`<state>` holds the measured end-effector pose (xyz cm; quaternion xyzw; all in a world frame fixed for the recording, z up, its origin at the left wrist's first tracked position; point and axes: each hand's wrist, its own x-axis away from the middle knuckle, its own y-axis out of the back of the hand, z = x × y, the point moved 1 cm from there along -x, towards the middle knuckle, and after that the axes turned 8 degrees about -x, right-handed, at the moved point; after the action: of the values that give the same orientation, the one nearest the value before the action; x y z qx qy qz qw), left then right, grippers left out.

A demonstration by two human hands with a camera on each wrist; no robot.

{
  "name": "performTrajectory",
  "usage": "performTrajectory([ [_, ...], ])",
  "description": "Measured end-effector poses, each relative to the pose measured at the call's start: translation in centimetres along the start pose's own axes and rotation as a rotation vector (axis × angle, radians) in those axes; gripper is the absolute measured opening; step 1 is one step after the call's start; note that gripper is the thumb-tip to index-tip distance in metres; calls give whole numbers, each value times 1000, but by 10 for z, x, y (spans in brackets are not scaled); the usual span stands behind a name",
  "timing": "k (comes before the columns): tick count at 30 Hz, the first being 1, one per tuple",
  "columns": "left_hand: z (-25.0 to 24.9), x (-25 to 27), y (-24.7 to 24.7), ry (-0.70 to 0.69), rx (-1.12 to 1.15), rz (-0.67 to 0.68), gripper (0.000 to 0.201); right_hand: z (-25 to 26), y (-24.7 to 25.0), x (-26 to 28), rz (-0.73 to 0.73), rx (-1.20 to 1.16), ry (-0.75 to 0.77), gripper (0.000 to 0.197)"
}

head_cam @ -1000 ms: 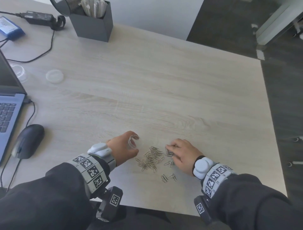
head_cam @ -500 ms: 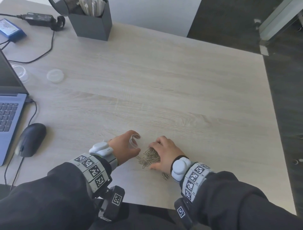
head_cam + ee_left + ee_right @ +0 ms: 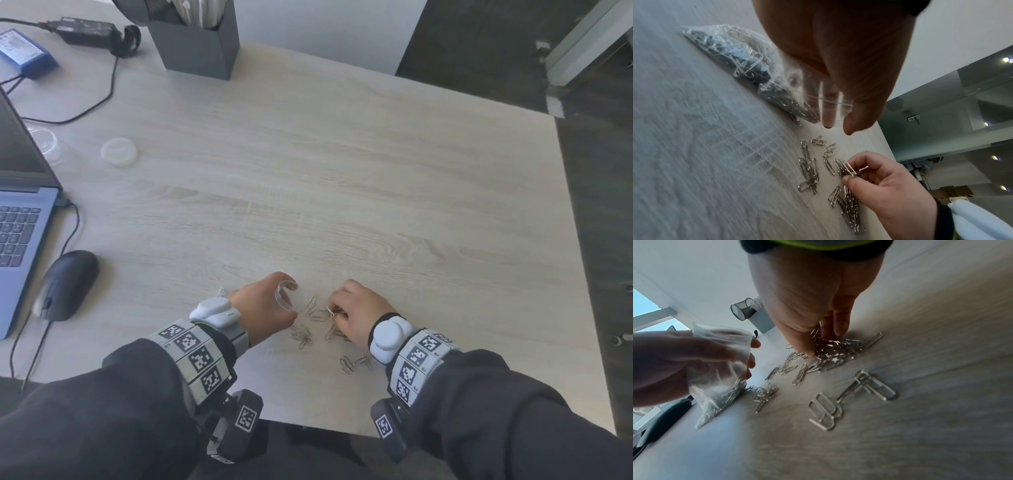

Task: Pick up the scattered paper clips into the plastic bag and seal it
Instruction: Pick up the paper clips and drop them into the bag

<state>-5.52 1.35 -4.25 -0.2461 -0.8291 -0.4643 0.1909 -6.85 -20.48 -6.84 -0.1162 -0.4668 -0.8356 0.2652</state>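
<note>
My left hand (image 3: 265,308) grips the mouth of a small clear plastic bag (image 3: 285,295), holding it open; the bag (image 3: 748,65) lies on the table with several clips inside, also seen from the right wrist as the bag (image 3: 721,369). Silver paper clips (image 3: 303,334) lie scattered between my hands near the front edge. My right hand (image 3: 356,313) pinches a bunch of clips (image 3: 849,169) between thumb and fingers, just right of the bag's mouth. More loose clips (image 3: 875,386) lie by my right wrist (image 3: 349,364).
A black mouse (image 3: 66,284) and a laptop (image 3: 20,219) sit at the left. A clear round lid (image 3: 119,151), a grey holder (image 3: 197,41) and a power adapter (image 3: 85,27) stand further back. The table's front edge (image 3: 325,428) is close to my wrists.
My right hand swept left over the clip pile, then drew back slightly right, now pinching a bunch of clips. The pile is spread thinner. My left hand kept holding the bag open.
</note>
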Motion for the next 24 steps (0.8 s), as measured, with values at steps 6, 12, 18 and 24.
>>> performTrajectory([
  [6, -5, -2, -2, -14, -28, 30, 39, -12, 11, 4, -7, -71, -143, 18],
  [12, -8, -3, -1, -27, -31, 59, 44, -8, 19, 10, -115, -273, -221, 12],
  [18, -12, 0, 0, -22, -54, 62, 50, 21, 24, 9, -177, -426, -126, 13],
  [24, -11, 4, 3, -28, -75, 79, 53, 59, 28, -2, -118, -442, 4, 12],
])
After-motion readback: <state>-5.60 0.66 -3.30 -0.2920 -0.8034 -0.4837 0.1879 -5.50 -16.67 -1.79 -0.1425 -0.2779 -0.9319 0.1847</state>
